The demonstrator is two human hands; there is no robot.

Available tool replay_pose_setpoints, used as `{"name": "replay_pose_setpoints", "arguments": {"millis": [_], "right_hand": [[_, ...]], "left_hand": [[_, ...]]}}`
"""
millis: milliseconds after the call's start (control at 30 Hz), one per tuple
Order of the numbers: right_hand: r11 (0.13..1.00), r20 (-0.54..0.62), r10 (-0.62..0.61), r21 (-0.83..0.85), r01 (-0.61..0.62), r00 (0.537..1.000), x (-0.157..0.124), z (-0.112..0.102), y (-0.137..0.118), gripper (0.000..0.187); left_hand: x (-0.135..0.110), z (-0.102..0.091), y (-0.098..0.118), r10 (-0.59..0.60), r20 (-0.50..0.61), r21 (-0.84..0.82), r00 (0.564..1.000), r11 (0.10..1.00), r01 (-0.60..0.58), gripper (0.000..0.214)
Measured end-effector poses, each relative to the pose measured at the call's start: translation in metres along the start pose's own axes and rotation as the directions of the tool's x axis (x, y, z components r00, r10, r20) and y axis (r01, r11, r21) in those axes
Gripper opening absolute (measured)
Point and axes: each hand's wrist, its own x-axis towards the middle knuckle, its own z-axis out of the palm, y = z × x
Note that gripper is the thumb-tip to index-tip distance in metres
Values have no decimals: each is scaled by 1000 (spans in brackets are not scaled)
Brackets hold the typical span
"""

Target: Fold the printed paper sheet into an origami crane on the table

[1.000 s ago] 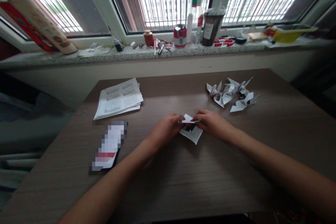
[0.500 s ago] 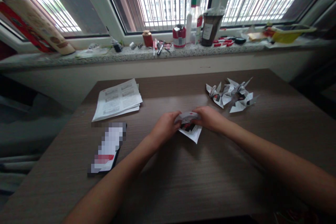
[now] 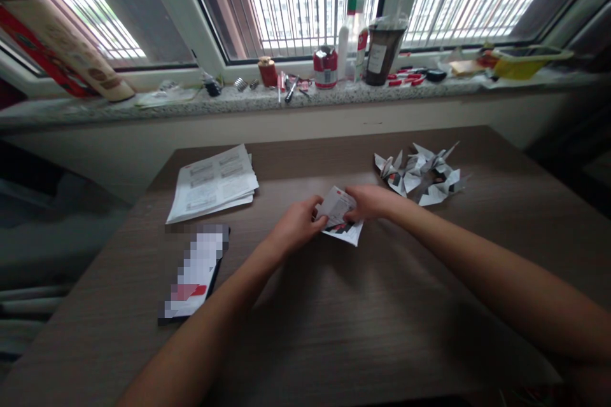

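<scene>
A small printed paper piece (image 3: 340,216), white with black and red marks, lies partly folded on the brown wooden table (image 3: 334,318). My left hand (image 3: 296,226) pinches its left edge. My right hand (image 3: 370,202) grips its right side, and a flap of the paper stands raised between both hands. A heap of several folded paper cranes (image 3: 422,175) lies just beyond my right hand.
A stack of printed sheets (image 3: 214,182) lies at the table's back left. A phone (image 3: 193,273) rests in front of it. The stone windowsill (image 3: 143,105) behind carries a red can (image 3: 325,67), bottles, a dark cup (image 3: 382,51), scissors and a yellow tray (image 3: 525,60).
Both hands have lifted a flap of the paper up and folded it away from me; the hands and paper have shifted slightly toward the far side of the table.
</scene>
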Motion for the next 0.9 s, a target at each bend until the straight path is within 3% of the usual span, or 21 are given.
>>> {"name": "replay_pose_setpoints", "arguments": {"millis": [233,633,900], "right_hand": [[1000,155,13,-1,-13,988,0,-12,-14,37],[986,54,-123,-108,128,991,-4,-2,-13,49],[990,23,-101,-101,103,995,-19,3,-15,47]], "left_hand": [[1,-4,-1,-17,26,-7,1000,1000,18,28],[15,-8,10,107,-115,17,988,994,-106,23],[8,-1,0,100,-119,15,988,995,-99,17]]}}
